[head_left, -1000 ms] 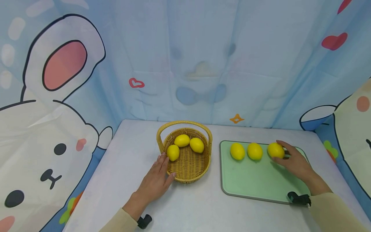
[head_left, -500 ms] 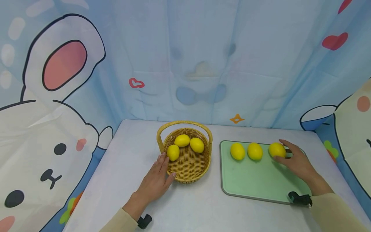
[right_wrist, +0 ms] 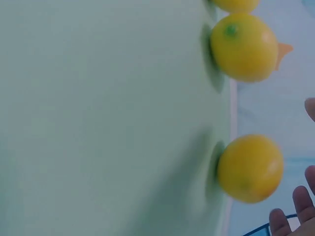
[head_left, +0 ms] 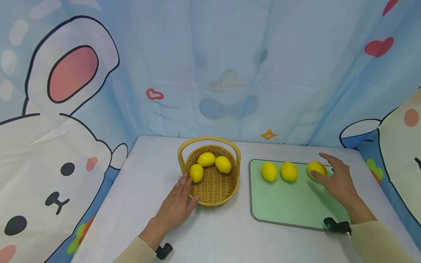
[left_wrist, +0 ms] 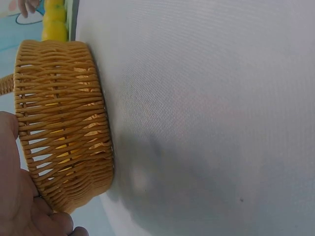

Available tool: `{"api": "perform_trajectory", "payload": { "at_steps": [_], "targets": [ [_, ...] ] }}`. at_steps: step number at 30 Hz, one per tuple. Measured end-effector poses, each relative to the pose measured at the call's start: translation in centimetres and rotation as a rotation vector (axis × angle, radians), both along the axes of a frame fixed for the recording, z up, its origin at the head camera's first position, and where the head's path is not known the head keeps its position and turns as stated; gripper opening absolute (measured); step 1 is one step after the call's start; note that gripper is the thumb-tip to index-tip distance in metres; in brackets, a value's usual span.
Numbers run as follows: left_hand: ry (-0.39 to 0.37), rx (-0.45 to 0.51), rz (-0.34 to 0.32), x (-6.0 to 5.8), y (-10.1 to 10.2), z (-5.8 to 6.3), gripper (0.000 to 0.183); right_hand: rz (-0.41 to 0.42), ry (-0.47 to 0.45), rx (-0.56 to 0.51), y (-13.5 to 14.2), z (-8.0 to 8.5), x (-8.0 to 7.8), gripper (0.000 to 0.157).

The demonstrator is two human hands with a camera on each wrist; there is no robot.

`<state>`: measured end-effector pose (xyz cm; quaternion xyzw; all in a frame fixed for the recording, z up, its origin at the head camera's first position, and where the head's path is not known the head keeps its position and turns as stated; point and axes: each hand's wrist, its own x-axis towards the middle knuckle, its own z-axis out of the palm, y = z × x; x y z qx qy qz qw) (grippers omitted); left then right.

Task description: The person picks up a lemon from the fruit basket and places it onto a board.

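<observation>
Three yellow lemons sit in the woven basket (head_left: pixel 213 190), among them the left lemon (head_left: pixel 196 173). My left hand (head_left: pixel 175 208) rests along the left side of the basket, fingers extended at its rim and thumb near the front. On the green tray (head_left: pixel 289 208) three more form a row: a left lemon (head_left: pixel 269 171), a middle lemon (head_left: pixel 289 171) and a right lemon (right_wrist: pixel 250 168). Around that right one my right hand (head_left: pixel 338 182) is spread, its thumb overlapping the lemon in the head view. In the right wrist view the fingers stand apart from it.
A white tabletop (head_left: pixel 210 237) carries the basket and tray. The basket's arched handle (head_left: pixel 209 138) rises at its back. Behind hangs a blue printed curtain (head_left: pixel 230 73), close to the table's far edge.
The right lemon has shifted slightly rightward on the tray. My right hand has let go of it, fingers spreading and moving up and right. The left hand has stayed still.
</observation>
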<state>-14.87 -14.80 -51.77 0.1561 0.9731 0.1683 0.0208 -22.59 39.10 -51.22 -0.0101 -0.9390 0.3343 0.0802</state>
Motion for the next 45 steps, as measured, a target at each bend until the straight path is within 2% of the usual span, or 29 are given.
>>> {"api": "perform_trajectory", "payload": {
  "at_steps": [8, 12, 16, 20, 27, 31, 39, 42, 45],
  "targets": [
    [0.004, 0.011, 0.002, 0.0, 0.0, 0.0, 0.078, -0.019, 0.04, -0.058, -2.9, 2.0, 1.1, 0.073],
    [0.002, 0.012, 0.004, 0.0, 0.0, 0.0, 0.078, 0.003, 0.095, -0.107, -4.8, 2.7, 1.5, 0.069],
    [0.0, 0.012, 0.003, 0.0, 0.0, 0.0, 0.077, 0.053, 0.17, -0.137, -7.3, 3.3, 2.1, 0.067],
    [0.0, 0.006, 0.005, 0.0, 0.1, 0.1, 0.077, 0.116, 0.284, -0.187, -10.2, 3.9, 2.6, 0.066],
    [0.001, 0.005, 0.003, 0.0, 0.1, 0.1, 0.077, 0.264, 0.444, -0.387, -15.3, 4.6, 3.5, 0.069],
    [-0.004, 0.008, 0.003, 0.0, 0.0, 0.1, 0.077, 0.365, 0.51, -0.429, -18.1, 4.6, 4.0, 0.067],
    [-0.01, 0.015, 0.011, 0.1, 0.1, 0.1, 0.078, 0.498, 0.5, -0.402, -24.2, 4.2, 4.2, 0.055],
    [-0.008, 0.016, 0.01, 0.0, 0.1, 0.1, 0.078, 0.565, 0.457, -0.402, -26.5, 4.1, 3.9, 0.053],
    [-0.007, 0.012, 0.007, 0.0, 0.1, 0.1, 0.078, 0.598, 0.367, -0.4, -28.5, 3.9, 3.2, 0.054]
  ]
}}
